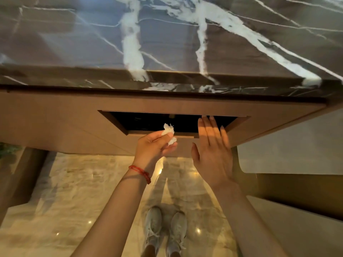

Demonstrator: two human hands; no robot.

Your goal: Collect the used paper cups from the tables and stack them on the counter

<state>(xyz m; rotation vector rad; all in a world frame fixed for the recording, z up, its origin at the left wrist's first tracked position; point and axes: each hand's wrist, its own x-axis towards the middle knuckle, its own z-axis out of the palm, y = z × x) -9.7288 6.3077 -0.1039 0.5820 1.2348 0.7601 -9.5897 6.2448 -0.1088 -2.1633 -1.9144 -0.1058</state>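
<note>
Left grip (pixel 155 145) pinching crumpled tissue (pixel 168 131), beside flap opening (pixel 167 123)

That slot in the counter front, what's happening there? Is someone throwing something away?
It looks that way. A person stands at a marble-topped counter with a dark opening in its wooden front. The left hand pinches a crumpled white tissue right at the slot, not yet dropped in. The right hand is flat, fingers straight, pressing the flap at the slot's right side. No paper cups are in sight.
</note>
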